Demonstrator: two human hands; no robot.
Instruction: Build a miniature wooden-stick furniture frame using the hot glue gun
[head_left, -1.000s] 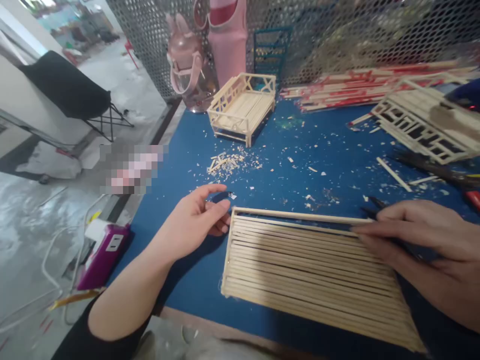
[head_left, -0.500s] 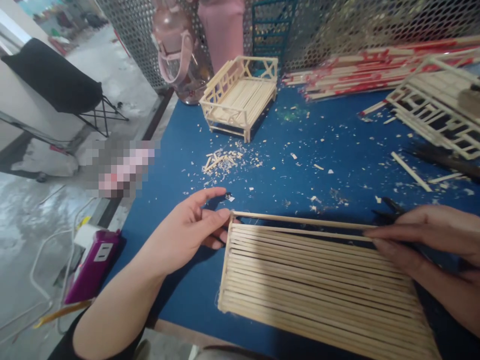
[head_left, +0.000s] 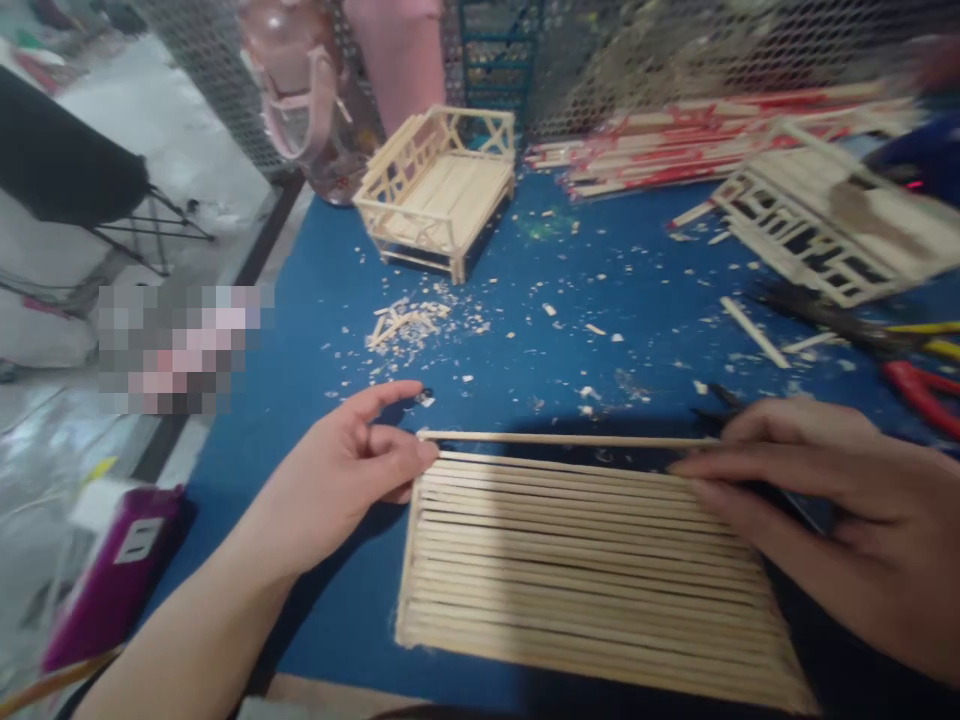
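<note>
A flat panel of thin wooden sticks [head_left: 585, 570] lies on the blue table top [head_left: 315, 330] in front of me. One loose stick [head_left: 562, 438] sits along its far edge, with a narrow gap. My left hand [head_left: 345, 475] pinches the panel's far left corner between thumb and curled fingers, index finger raised. My right hand [head_left: 817, 510] rests on the panel's far right end, fingers pressed together and laid forward. It holds a black tool [head_left: 716, 397] whose tip pokes out beyond the fingers.
A small stick-built bench [head_left: 439, 195] stands at the back. Red-marked stick bundles [head_left: 675, 150] and a lattice frame [head_left: 817, 235] lie at the back right. Red-handled pliers [head_left: 922, 385], wood scraps [head_left: 401, 322], a pink bottle [head_left: 300, 90], mesh wall, purple box [head_left: 112, 570] off the left edge.
Both hands stay at the panel's ends. My view has drifted so that everything sits further left and lower; the red-handled pliers have come into sight at the right.
</note>
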